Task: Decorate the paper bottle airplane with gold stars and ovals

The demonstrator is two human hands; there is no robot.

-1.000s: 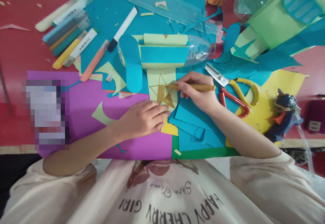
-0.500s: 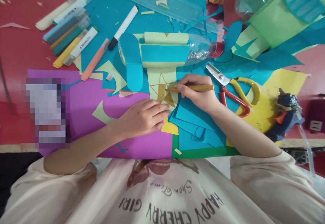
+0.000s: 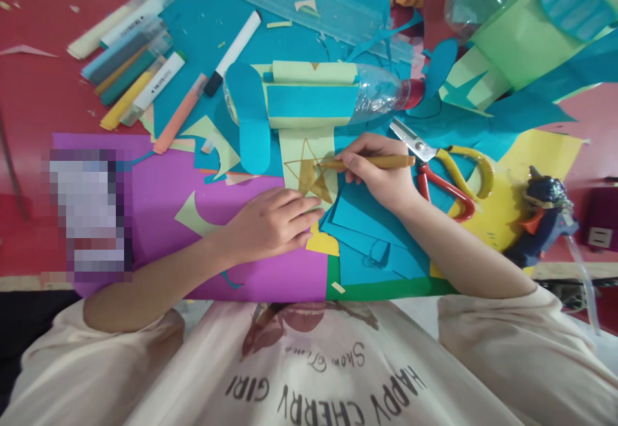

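Observation:
My right hand (image 3: pixel 374 172) is closed round a gold marker (image 3: pixel 386 162), its tip resting on a gold star (image 3: pixel 309 178) drawn on a pale yellow paper strip (image 3: pixel 309 146). My left hand (image 3: pixel 273 223) lies flat with fingers stretched out, pressing the lower edge of that strip and the purple sheet (image 3: pixel 159 201). The strip hangs from a plastic bottle (image 3: pixel 381 94) wrapped in pale yellow and blue paper, with a blue paper wing (image 3: pixel 251 120) across it.
Red and yellow scissors (image 3: pixel 444 178) lie right of my right hand. A dark glue gun (image 3: pixel 543 217) sits at the right. Several markers (image 3: pixel 135 72) lie at the upper left. Blue paper scraps (image 3: pixel 371 233), a clear ruler (image 3: pixel 309 4) and another paper-covered bottle (image 3: pixel 512 20) crowd the red table.
The marker tip has shifted slightly over the star's right part as my right hand colours; my left hand has stayed put.

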